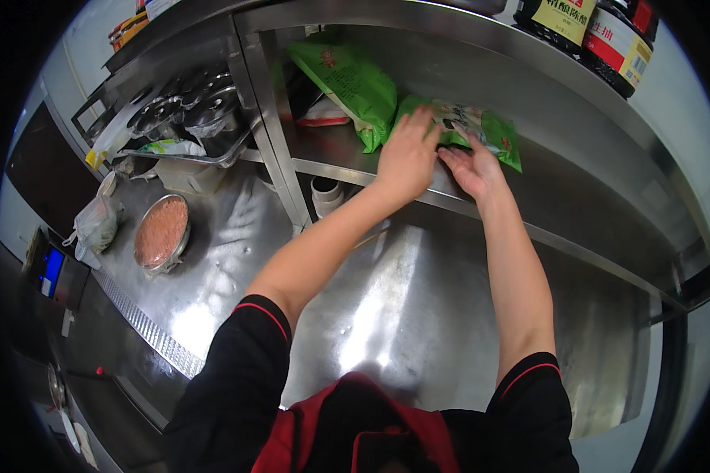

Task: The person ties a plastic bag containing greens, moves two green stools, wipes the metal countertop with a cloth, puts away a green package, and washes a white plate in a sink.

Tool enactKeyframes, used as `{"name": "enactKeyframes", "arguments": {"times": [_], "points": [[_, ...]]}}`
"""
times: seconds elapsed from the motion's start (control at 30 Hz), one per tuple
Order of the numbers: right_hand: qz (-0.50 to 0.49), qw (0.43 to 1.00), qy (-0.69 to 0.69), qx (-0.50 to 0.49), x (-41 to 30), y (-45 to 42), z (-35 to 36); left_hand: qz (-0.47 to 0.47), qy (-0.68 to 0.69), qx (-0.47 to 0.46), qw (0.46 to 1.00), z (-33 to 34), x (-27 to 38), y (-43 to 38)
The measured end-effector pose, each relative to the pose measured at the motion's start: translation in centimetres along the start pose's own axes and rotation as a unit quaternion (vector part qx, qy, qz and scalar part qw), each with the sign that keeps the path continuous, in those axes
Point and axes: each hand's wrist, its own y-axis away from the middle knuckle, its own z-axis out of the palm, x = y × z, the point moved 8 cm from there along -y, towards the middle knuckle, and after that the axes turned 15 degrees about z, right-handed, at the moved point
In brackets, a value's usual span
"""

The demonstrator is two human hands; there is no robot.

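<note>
Both my hands reach onto a stainless steel shelf [349, 171] above the worktop. My left hand [407, 155] lies over the left part of a green printed plastic packet [491, 133], its fingers slightly blurred. Beside it, my right hand [472, 168] is at the packet's front edge, palm turned up and fingers spread; whether the fingertips bear on the packet is hard to tell. A larger green plastic bag [355, 83] leans on the shelf just left of my left hand, with a white and red packet [325, 113] behind it.
On the steel worktop [378, 295] at left stand a bowl of minced meat [162, 232], a tied plastic bag [97, 222] and a tray of lidded metal pots [213, 112]. A white container [326, 195] is under the shelf. Dark sauce bottles [615, 44] stand on the upper shelf.
</note>
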Motion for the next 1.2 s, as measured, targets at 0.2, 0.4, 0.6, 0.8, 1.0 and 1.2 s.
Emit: {"name": "enactKeyframes", "arguments": {"times": [0.2,0.4,0.6,0.8,1.0,1.2], "points": [[-0.203,0.965,0.136,-0.094,6.1,13.7,0.4,-0.064,0.141,-0.136,0.978,5.5,-2.5,0.9],[-0.079,0.975,0.199,-0.058,16.2,19.3,-8.5,-0.127,0.101,-0.181,0.970,6.8,-4.0,-0.8],[-0.033,0.951,0.305,-0.039,22.4,23.0,-10.1,-0.149,0.238,-0.048,0.959,2.6,0.1,4.0],[-0.088,0.940,0.319,-0.087,24.4,25.1,-8.4,-0.304,0.632,-0.021,0.713,-0.2,14.8,23.3],[-0.119,0.923,0.365,-0.024,29.2,28.6,-6.5,-0.528,0.709,-0.097,0.456,-3.9,20.0,36.3],[-0.193,0.909,0.354,0.104,38.0,32.3,-5.3,-0.451,0.783,-0.127,0.409,-9.1,18.7,38.5]]}}
